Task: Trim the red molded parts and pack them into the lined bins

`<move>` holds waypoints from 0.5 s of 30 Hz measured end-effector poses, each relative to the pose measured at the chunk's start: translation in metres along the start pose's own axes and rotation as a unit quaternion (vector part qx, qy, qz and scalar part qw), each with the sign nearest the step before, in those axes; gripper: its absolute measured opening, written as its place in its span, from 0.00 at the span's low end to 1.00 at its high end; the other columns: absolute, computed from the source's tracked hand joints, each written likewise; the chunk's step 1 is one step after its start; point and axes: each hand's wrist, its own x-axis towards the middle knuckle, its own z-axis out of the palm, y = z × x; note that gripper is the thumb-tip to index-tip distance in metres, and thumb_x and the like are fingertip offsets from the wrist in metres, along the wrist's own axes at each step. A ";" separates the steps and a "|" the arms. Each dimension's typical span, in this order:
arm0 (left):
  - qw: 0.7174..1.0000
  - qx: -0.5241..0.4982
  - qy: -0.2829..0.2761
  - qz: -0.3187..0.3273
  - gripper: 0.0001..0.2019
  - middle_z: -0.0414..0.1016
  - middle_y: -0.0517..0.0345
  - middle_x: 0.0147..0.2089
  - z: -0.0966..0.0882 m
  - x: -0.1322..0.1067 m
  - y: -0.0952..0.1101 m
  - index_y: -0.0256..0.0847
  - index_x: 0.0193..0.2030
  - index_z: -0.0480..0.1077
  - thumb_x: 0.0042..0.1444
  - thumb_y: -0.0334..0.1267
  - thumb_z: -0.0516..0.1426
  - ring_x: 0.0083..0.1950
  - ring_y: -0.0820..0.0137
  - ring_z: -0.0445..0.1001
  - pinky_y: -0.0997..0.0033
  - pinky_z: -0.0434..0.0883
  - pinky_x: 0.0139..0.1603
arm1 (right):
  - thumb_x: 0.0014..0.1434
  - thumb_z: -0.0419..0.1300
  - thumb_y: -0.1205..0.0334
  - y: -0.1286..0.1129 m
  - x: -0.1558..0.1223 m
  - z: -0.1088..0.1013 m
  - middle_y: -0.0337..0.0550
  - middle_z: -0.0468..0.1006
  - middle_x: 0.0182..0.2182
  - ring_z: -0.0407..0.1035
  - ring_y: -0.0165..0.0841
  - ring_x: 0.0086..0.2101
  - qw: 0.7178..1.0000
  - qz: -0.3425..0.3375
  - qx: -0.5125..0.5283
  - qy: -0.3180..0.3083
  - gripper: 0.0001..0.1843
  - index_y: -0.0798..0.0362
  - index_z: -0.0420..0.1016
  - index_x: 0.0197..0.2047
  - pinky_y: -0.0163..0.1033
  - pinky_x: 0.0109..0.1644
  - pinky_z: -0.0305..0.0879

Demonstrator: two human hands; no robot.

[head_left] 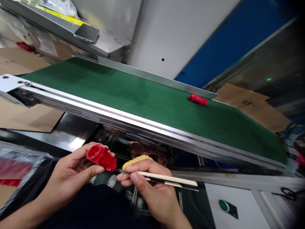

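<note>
My left hand grips a hollow red plastic part between thumb and fingers, its round open end tilted up towards the camera. In my right hand is a knife with a long, slim cream-and-dark handle, held like a pen. Its thin blade points left, and the tip is at the lower right edge of the red part; whether it touches cannot be made out. A yellow cover sits on one finger of the right hand.
Beyond my hands runs a green conveyor belt with a metal rail. Another red part lies on it near the far edge. A phone rests on a metal ledge. A plastic-lined box stands left; a green button is lower right.
</note>
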 end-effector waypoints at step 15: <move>0.999 0.018 -0.030 0.008 0.19 0.85 0.53 0.45 -0.002 0.003 -0.006 0.48 0.50 0.81 0.51 0.42 0.73 0.45 0.58 0.83 0.69 0.80 0.49 | 0.68 0.67 0.61 0.006 0.006 0.002 0.48 0.84 0.42 0.84 0.40 0.40 0.999 0.019 -0.021 -0.015 0.07 0.53 0.84 0.46 0.41 0.46 0.84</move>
